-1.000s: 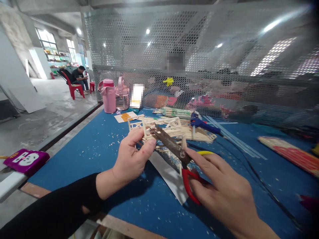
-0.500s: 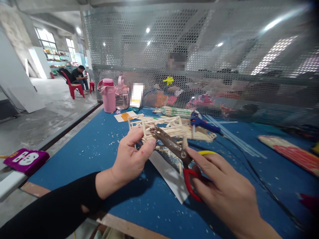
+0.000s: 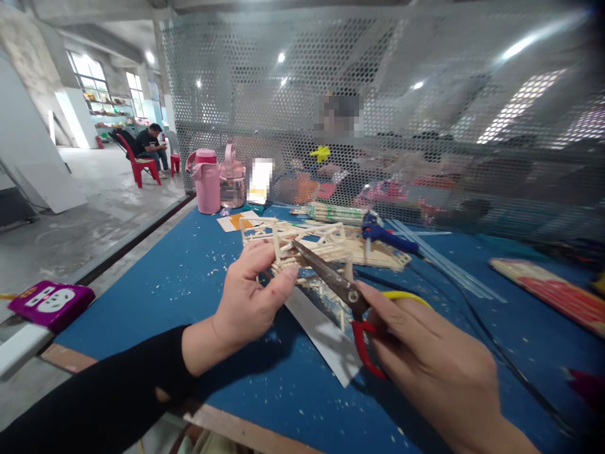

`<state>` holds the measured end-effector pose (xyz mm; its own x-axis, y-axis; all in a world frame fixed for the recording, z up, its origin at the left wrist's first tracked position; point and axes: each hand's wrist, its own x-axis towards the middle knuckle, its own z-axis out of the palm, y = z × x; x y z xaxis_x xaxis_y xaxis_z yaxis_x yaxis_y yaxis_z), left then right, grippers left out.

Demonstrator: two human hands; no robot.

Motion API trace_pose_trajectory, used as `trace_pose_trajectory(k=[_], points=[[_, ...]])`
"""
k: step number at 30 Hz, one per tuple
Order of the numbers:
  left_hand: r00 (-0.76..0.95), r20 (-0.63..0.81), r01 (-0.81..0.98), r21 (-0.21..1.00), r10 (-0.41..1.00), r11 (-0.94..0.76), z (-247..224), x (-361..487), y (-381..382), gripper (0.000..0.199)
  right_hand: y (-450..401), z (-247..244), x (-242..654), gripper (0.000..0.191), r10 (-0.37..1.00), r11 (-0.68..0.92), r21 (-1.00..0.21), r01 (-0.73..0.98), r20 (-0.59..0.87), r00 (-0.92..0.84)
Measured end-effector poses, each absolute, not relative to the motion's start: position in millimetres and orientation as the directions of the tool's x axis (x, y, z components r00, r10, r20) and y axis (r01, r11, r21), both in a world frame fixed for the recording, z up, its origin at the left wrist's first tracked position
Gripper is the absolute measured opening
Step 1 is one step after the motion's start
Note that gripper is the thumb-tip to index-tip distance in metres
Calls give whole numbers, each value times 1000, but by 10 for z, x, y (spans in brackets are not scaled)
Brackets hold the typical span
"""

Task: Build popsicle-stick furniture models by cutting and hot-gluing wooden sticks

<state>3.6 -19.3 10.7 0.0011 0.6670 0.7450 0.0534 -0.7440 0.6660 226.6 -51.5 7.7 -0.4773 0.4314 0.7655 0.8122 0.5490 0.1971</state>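
My left hand (image 3: 255,284) is closed on a small frame built of pale wooden sticks (image 3: 276,243), pinching it between thumb and fingers. In my right hand (image 3: 425,353) is a pair of scissors (image 3: 331,277) with dark, worn blades and red and yellow handles. The blade tips point up and left, close to the sticks by my left thumb; whether they touch cannot be made out. Behind the frame lie more wooden sticks and stick pieces (image 3: 378,252), partly hidden by my hands. A white paper strip (image 3: 326,340) lies on the table under the scissors.
A blue glue gun (image 3: 387,236) with a dark cable and clear glue sticks (image 3: 449,265) lie at the right. Pink bottles (image 3: 208,186) and a phone (image 3: 259,183) stand at the back, before a perforated metal screen (image 3: 265,94). A purple power socket (image 3: 51,306) sits left.
The scissors have shifted slightly right and down with my right hand, and their blades look turned and more nearly closed. My left hand and the stick frame have barely moved.
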Motion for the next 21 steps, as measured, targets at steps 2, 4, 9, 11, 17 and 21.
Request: trace_pose_trajectory(k=[2, 4, 9, 11, 17, 21], points=[[-5, 751, 77, 659, 661, -748, 109, 28, -181, 21, -510, 86, 2232, 50, 450, 592, 124, 796, 769, -454], [-11, 743, 83, 667, 669, -740, 109, 24, -173, 21, -506, 92, 2185, 52, 478, 645, 16, 764, 772, -419], [1, 721, 38, 693, 693, -720, 92, 33, -173, 23, -509, 70, 2113, 62, 492, 658, -88, 748, 803, -338], [5, 709, 29, 705, 706, -708, 87, 36, -178, 24, -509, 58, 2120, 62, 480, 630, -67, 774, 817, -320], [-4, 714, 55, 699, 700, -713, 102, 31, -188, 21, -500, 65, 2147, 53, 458, 549, 87, 831, 800, -387], [17, 716, 55, 696, 698, -716, 112, 36, -200, 20, -503, 76, 2179, 49, 451, 514, 161, 843, 785, -425]])
